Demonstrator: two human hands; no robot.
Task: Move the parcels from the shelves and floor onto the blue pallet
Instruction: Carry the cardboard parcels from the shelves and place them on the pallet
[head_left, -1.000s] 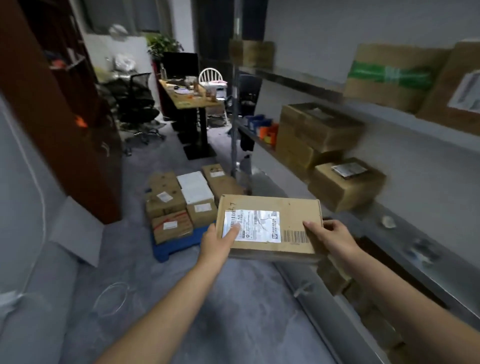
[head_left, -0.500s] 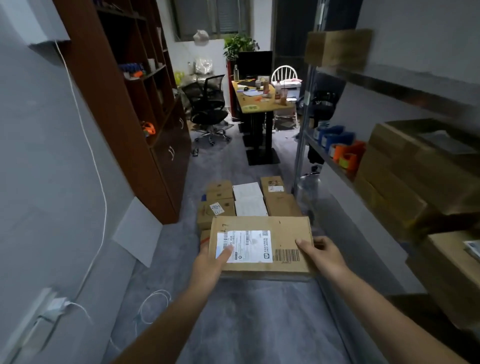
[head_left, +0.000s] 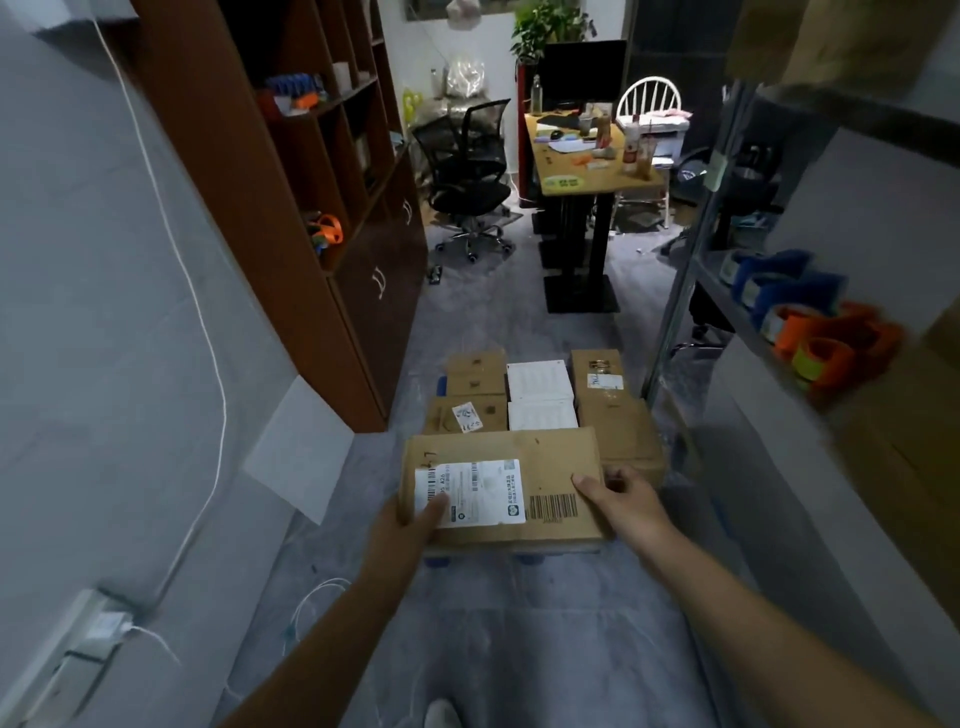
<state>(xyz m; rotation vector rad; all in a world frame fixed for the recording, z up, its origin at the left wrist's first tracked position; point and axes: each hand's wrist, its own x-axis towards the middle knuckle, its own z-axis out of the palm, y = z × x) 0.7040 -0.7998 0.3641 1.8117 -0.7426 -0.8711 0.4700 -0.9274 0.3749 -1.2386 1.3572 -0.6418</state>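
I hold a flat brown cardboard parcel with a white shipping label and a barcode, level, in front of me. My left hand grips its near left corner, thumb on the label. My right hand grips its right edge. Just beyond and below it, several brown and white parcels lie packed together on the floor. Only small blue bits of the pallet show at their left edge and under the held parcel.
A brown cabinet lines the left side, with a grey panel leaning on the wall. A metal shelf rack on the right carries tape rolls and boxes. An office chair and a desk stand beyond. White cables trail on the floor.
I turned away from the right-hand shelves and came closer to the stacked parcels. The held parcel now hangs over their near edge. Both hands kept their grip.
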